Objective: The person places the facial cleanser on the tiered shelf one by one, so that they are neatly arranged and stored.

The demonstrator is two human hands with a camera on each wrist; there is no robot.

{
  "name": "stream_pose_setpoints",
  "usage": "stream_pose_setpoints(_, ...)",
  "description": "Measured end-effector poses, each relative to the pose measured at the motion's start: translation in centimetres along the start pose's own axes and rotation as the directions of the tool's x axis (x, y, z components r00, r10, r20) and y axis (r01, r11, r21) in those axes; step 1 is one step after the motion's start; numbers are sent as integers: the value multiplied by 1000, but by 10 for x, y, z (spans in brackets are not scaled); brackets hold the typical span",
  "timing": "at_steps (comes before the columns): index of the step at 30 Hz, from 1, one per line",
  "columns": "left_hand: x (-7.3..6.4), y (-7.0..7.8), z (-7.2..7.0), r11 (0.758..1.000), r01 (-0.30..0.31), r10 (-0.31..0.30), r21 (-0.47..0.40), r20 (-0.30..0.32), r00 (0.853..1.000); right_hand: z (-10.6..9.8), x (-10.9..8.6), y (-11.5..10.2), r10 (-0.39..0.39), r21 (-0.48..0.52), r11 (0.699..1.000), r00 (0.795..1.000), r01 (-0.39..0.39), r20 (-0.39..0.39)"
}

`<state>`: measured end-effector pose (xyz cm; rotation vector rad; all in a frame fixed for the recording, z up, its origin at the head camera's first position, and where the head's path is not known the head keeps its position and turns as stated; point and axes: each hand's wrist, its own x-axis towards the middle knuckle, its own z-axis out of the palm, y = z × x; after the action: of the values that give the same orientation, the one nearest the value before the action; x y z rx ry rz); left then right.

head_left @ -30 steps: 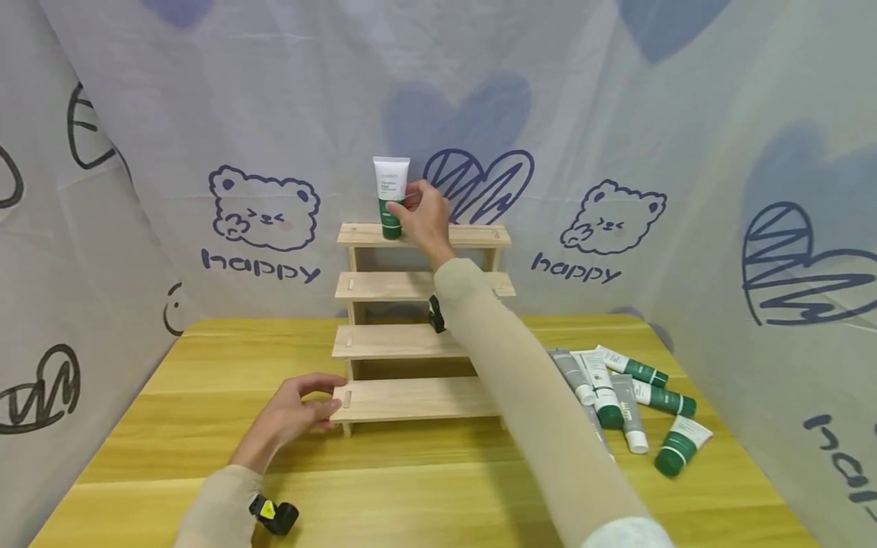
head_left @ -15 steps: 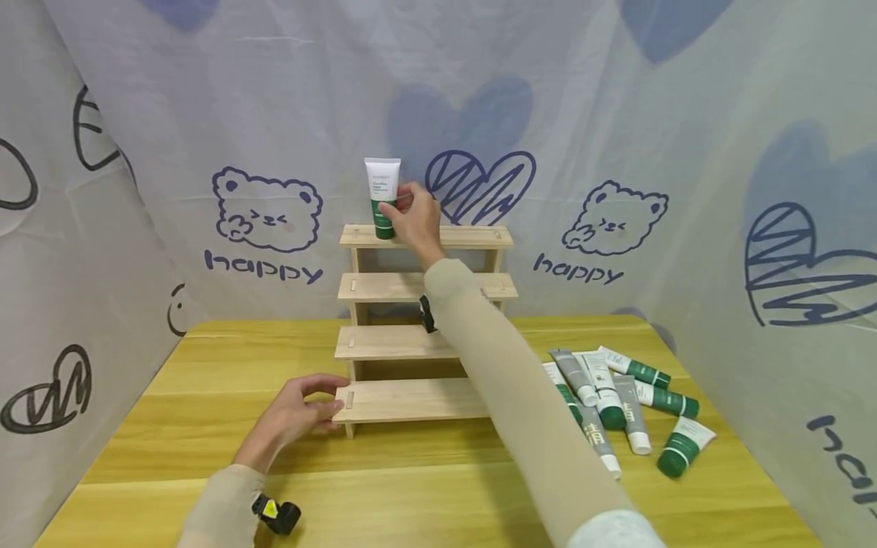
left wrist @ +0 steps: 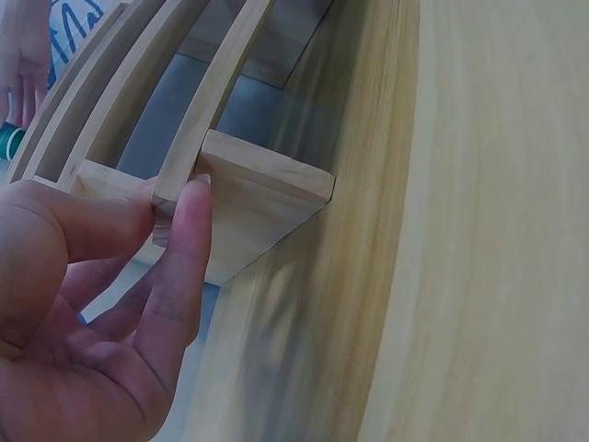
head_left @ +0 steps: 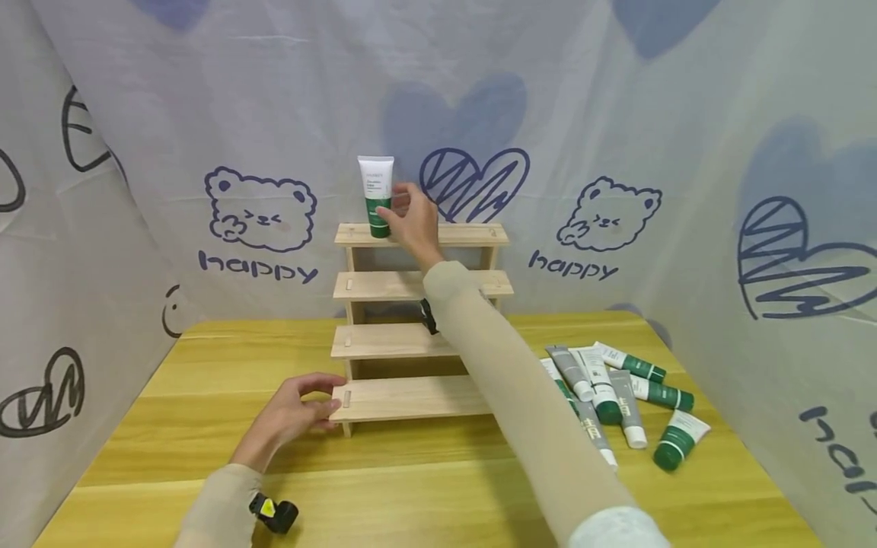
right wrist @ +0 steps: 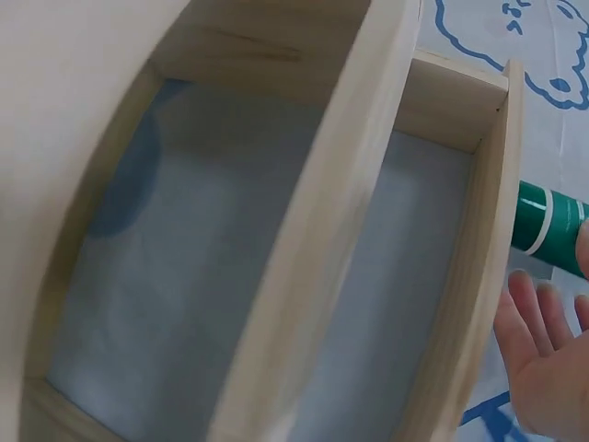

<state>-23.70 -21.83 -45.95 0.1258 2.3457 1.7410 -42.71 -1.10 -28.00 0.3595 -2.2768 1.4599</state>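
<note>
A white-and-green squeeze tube [head_left: 376, 186] stands upright, cap down, at the left part of the top step of a wooden stepped rack [head_left: 404, 399]. My right hand [head_left: 414, 221] pinches its green lower part between thumb and fingers. In the right wrist view, the green cap end [right wrist: 543, 216] sits right at the top board, and part of that hand [right wrist: 552, 368] shows below it. My left hand [head_left: 298, 411] pinches the left end of the rack's lowest board; in the left wrist view, the thumb and fingers of this hand [left wrist: 101, 304] grip the board's corner.
Right of the rack, several green-and-white tubes [head_left: 661, 394] and grey tubes [head_left: 626, 407] lie in a loose pile on the wood-grain table [head_left: 384, 487]. One short tube [head_left: 680, 439] lies at the pile's right. A printed cloth [head_left: 260, 91] hangs close behind the rack.
My right hand has slid the tube leftward along the top step, toward its left end. The left hand keeps its grip on the lowest board.
</note>
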Motion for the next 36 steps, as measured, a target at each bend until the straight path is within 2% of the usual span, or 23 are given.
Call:
stream_pose_setpoints(3,1,0,0,1000,8,-8,1,-4,1000,-5,-4,5,26,43,999,1000,-26,4)
stream_pose_setpoints(9,2,0,0,1000,17,-17,-6,-10,1000,-21,-17,9,5,88,996,1000,-7,23)
stream_pose_setpoints(15,1,0,1,1000,2,-2,-15,-12,1000,-47,-39,10,-41,64,997,994,35,97)
stream_pose_setpoints(20,-1,-1,2,1000,5,-5,0,-20,1000,-78,-57,16,-81,11,997,986,80,144)
stream_pose_setpoints(25,-1,2,3,1000,21,-21,9,-41,999,-112,-74,22,-13,-48,999,979,23,201)
stream_pose_setpoints(30,-3,5,5,999,37,-36,18,-57,998,-144,-92,31,79,-89,994,961,-57,265)
stream_pose_setpoints(36,-2,5,8,998,45,-41,48,-75,996,-165,-111,52,160,-181,978,934,-106,319)
